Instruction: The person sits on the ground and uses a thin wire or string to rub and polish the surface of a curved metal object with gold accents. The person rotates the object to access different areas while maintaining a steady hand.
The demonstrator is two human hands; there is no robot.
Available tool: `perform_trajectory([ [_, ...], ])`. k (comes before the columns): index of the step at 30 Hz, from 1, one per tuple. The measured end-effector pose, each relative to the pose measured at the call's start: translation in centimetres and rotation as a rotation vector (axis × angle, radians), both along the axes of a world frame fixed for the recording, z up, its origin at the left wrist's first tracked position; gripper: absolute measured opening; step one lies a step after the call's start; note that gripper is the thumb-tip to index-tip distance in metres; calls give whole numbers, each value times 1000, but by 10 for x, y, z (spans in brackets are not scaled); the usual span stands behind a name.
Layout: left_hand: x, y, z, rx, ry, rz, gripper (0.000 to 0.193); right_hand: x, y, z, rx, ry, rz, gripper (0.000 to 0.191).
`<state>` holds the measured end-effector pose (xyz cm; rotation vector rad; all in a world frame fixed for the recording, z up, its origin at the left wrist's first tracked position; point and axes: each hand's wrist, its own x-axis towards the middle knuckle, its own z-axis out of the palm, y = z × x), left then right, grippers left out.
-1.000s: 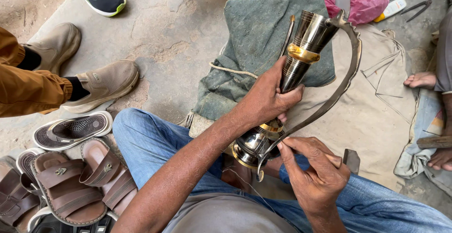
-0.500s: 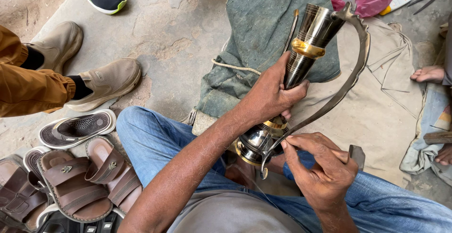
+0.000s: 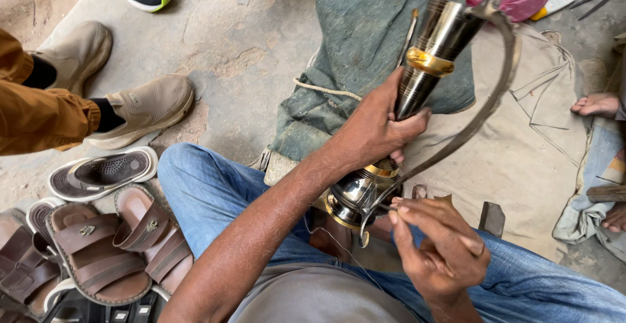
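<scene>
Steel vessel gripped in left hand; right hand fingers pinch, seemingly, thin thread.

Not much moved: the metal hookah stem tipped a bit further toward the upper right of the frame, the strap bowed out wider, and the right hand slid slightly lower right.

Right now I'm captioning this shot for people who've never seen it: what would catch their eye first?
The shiny metal vessel with gold bands, mid-frame, gripped by the left hand. A long curved strap arcs from its top down to its base, where the right hand pinches something thin. At lower left lie brown sandals on the ground.
</scene>
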<state>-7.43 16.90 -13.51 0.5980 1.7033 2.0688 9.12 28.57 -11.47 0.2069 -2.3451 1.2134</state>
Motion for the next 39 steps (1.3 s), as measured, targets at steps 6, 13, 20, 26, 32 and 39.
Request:
perform_trajectory([
  [6,-1,-6,3,32,-71,-18,63,-11,-3,5,-56,-33,3,24],
  [13,0,-8,3,31,-51,-29,66,-16,-7,14,-93,-114,-13,22],
  [20,-1,-11,-1,33,-50,-27,64,-22,-8,20,6,-96,-12,21],
  [26,0,-11,0,35,-43,-26,63,-18,-6,19,13,-43,28,19],
  [32,-1,-13,-2,17,-12,-34,63,-8,-3,6,-5,57,93,24],
  [39,-3,-14,0,42,-42,-26,55,-1,-5,-8,35,117,116,26],
])
